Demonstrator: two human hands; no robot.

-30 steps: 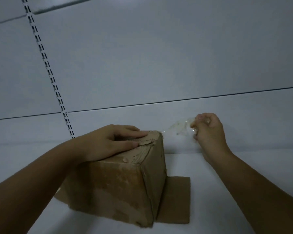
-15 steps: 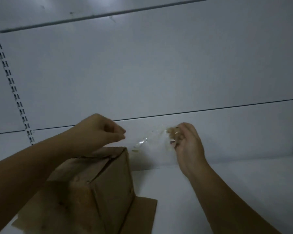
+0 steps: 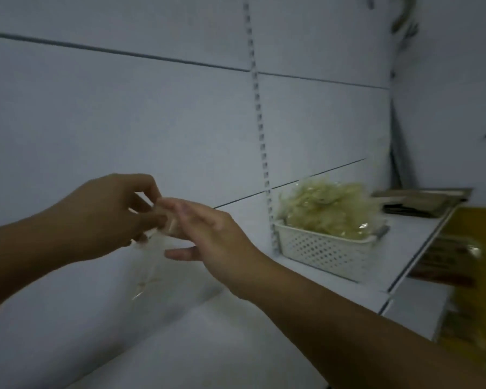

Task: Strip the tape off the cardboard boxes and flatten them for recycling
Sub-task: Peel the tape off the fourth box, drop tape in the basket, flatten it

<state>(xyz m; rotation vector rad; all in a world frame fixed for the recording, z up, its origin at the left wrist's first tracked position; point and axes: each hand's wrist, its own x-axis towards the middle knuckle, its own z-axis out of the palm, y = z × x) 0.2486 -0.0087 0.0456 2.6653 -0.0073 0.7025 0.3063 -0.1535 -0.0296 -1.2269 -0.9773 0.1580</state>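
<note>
Two bare forearms reach in from the near edge over a white shelf, the hands meeting in mid-air left of centre. The left hand curls its thumb and fingers into a pinch on the upper end of a clear strip of tape, which hangs limp below the knuckles, away from the shelf. The right hand lies flat beside it, its fingers straight and spread, their tips touching the tape's top where the left hand grips. This looks like an effort to peel the sticky film off one hand with the other. The tape sits between the two sets of fingertips, and its tail dangles under the left hand. Farther right, a white perforated basket stands on the shelf, heaped with a yellowish wad of stripped tape, seemingly where this strip is headed. Beyond it lie dark flattened cardboard sheets. No unflattened box is in view.
</note>
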